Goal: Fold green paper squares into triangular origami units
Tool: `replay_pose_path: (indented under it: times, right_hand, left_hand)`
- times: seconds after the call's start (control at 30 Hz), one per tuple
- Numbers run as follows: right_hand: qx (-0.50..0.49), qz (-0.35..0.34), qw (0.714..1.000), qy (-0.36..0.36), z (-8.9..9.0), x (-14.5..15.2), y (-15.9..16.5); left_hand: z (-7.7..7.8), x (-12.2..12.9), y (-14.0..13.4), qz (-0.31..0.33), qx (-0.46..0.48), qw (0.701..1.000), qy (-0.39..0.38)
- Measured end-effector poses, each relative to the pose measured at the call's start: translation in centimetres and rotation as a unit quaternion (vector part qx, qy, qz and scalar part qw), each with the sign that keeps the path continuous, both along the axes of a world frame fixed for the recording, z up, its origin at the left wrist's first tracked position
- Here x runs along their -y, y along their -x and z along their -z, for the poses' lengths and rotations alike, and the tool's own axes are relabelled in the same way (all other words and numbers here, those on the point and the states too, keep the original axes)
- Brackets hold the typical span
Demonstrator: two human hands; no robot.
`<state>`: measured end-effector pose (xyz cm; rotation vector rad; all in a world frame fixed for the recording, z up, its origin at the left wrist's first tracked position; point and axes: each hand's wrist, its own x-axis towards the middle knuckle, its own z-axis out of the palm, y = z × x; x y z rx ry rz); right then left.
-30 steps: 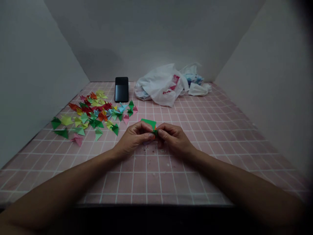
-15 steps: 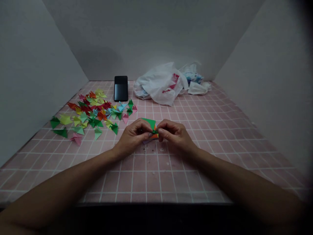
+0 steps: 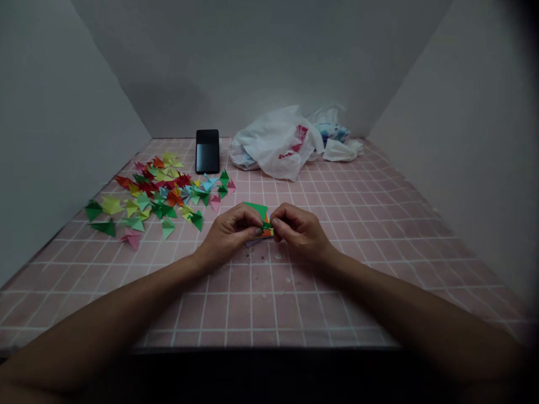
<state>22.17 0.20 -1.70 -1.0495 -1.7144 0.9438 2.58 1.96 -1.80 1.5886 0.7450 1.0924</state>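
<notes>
My left hand (image 3: 236,229) pinches a small piece of folded green paper (image 3: 266,225) between thumb and fingertips. From the other side, my right hand (image 3: 300,229) has its thumb and forefinger closed on the paper's right end. Most of the folded piece is hidden by my fingers, so its exact shape cannot be made out. Beneath and just behind my hands lies a small stack of coloured paper sheets (image 3: 256,209), green on top, with orange and pale purple edges showing.
Many folded paper cranes (image 3: 162,196) in several colours are spread on the left. A black smartphone (image 3: 208,151) stands behind them. White plastic bags (image 3: 275,143) lie at the back. Small scraps dot the pink checked tablecloth (image 3: 337,314). Pale walls enclose three sides.
My right fingertips have shifted slightly, and a little more of the folded green paper shows between my hands. Otherwise the scene looks the same.
</notes>
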Motion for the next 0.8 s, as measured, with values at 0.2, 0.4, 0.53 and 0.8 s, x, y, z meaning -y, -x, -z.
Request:
replay_pose_path:
  times: [0.2, 0.4, 0.53, 0.8]
  right_hand:
    - [-0.007, 0.020, 0.999, 0.025, 0.58, -0.15, 0.15]
    - [0.005, 0.037, 0.999, 0.034, 0.73, -0.27, 0.14]
    - [-0.002, 0.040, 0.998, 0.046, 0.92, -0.35, 0.15]
    - [-0.026, 0.006, 0.993, 0.113, 0.77, -0.35, 0.34]
  left_hand:
    - [0.09, 0.00, 0.02, 0.036, 0.021, 0.998, 0.043]
    - [-0.15, 0.22, 0.00, 0.056, 0.032, 0.997, 0.046]
    - [-0.25, 0.32, 0.03, 0.039, 0.018, 0.999, 0.007]
    - [-0.22, 0.47, 0.14, 0.048, 0.007, 0.999, -0.019]
